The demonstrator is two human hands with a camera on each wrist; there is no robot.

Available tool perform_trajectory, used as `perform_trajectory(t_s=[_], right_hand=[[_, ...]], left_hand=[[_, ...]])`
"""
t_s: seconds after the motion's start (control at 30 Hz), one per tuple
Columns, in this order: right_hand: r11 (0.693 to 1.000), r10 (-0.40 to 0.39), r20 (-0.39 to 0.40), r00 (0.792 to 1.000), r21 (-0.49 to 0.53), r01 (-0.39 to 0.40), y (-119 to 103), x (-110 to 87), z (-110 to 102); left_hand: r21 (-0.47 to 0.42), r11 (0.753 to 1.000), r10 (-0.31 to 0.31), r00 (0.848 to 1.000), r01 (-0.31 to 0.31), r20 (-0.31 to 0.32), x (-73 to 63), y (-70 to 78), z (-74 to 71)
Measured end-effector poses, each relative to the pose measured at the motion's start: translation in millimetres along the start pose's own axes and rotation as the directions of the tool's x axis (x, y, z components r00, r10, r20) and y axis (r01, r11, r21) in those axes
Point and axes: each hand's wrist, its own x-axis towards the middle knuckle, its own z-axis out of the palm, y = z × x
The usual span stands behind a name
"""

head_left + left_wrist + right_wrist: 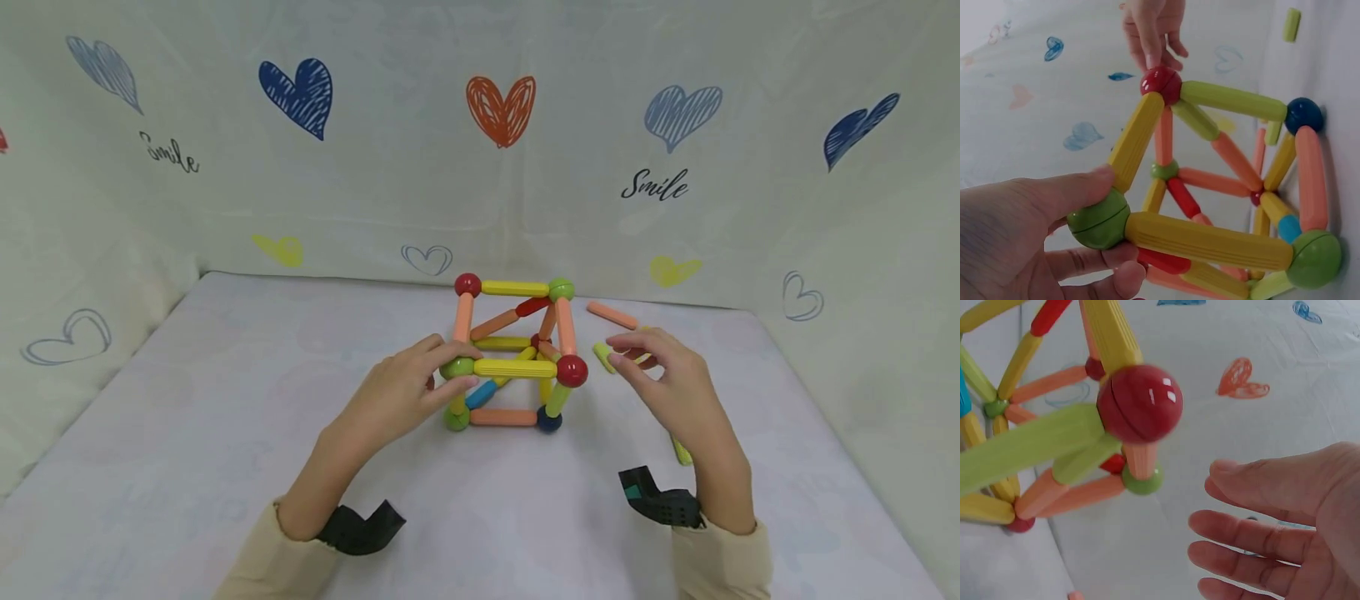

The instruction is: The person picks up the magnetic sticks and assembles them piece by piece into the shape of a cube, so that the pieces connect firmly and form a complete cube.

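Observation:
A cube-like frame of coloured sticks and balls stands on the table, with a yellow stick (514, 368) along its upper front edge. My left hand (397, 379) holds the frame's upper front left corner, thumb and fingers around a green ball (1100, 219). At the other end of that stick sits a red ball (572, 371). To the right of it my right hand (671, 375) hovers, fingers loosely bent and nothing between them. The right wrist view shows a gap between its fingertips (1222, 467) and the red ball. Diagonal sticks, one with a blue part (481, 393), cross inside the frame.
Loose sticks lie right of the frame: an orange stick (612, 315) toward the back, a yellow-green stick (603, 357) by the right fingertips, and another green stick (681, 450) partly behind the right wrist. A white cloth (360, 167) with printed hearts hangs behind the table (225, 417).

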Motion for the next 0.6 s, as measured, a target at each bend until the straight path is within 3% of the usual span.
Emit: perform_trajectory(t_s=[0.1,0.2,0.37,0.6], right_hand=[[0.995,0.103,-0.039,0.994,-0.004,-0.103,18,-0.5,-2],[0.961,0.276,-0.035,0.961,-0.016,-0.276,40,0.2,1],[0.852,0.521,0.098,0.848,-0.11,-0.511,69,-1.6,1],[0.73,0.68,0.263,0.684,-0.163,-0.664,101,-13.0,-9]], left_hand=[[-0.01,1.0,-0.015,1.0,0.015,0.013,0.4,0.3,-0.4],[-0.017,1.0,-0.024,1.0,0.025,0.018,1.0,0.6,-0.1],[-0.02,0.999,-0.026,0.999,0.026,0.022,0.9,0.4,0.6],[-0.031,0.999,-0.02,1.0,0.021,0.023,0.5,-0.9,0.7]])
